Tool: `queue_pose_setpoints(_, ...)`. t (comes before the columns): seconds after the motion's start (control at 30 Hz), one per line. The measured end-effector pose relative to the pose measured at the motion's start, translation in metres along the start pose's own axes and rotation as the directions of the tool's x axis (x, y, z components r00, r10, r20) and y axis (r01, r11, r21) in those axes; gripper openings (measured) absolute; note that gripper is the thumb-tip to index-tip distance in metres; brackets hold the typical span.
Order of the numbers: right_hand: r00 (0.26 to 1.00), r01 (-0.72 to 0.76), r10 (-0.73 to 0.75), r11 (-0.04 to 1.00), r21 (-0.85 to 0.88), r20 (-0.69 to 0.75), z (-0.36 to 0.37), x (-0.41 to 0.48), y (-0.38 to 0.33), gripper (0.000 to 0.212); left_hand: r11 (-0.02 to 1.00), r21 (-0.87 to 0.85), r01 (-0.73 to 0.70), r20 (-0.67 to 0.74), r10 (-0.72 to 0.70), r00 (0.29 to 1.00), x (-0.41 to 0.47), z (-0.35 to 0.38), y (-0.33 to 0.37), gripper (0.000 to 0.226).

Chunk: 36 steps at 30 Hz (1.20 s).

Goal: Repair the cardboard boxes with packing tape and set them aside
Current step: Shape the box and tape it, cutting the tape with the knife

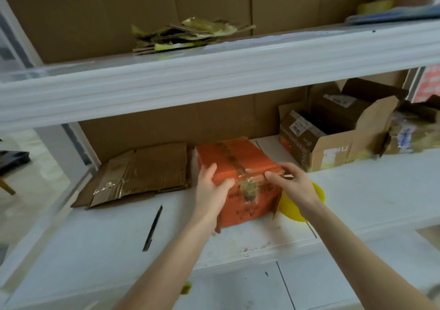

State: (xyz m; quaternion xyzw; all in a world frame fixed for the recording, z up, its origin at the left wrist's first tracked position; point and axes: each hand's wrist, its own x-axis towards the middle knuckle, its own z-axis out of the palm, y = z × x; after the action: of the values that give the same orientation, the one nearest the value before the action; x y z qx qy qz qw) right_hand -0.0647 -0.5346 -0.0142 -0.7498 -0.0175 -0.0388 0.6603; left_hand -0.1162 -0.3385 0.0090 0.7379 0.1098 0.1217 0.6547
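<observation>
We are holding the orange cardboard box, left hand grip wrapping its corner, right hand pinching the top edge; seemingly light, stiff, weakest at the torn front.

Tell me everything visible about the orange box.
The orange cardboard box stands closed on the white shelf, dark print on its faces. Glossy clear tape runs along its top and down the front, where a ragged hole is torn. The left hand grips its near left corner; the right hand holds its top right edge.

Box on shelf between flattened cardboard and open carton
</observation>
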Motion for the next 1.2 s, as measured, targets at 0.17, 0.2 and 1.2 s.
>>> queue_pose_setpoints(0.17,0.979,0.136,-0.140,0.990,-0.031,-0.149,0.015,-0.013,-0.002,0.030,0.948,0.233,-0.219,0.039,0.216,0.976,0.014,-0.015,0.010,0.047)
queue_pose_setpoints(0.2,0.979,0.149,-0.158,0.986,-0.074,-0.133,0.021,-0.015,0.000,0.031,0.927,0.293,-0.232,0.061,0.224,0.973,0.014,-0.019,0.003,0.042)
queue_pose_setpoints(1.2,0.988,0.041,-0.119,0.821,-0.569,-0.100,-0.049,0.008,0.013,0.022,0.297,0.812,-0.502,0.169,0.703,0.690,-0.006,0.002,0.014,0.048)
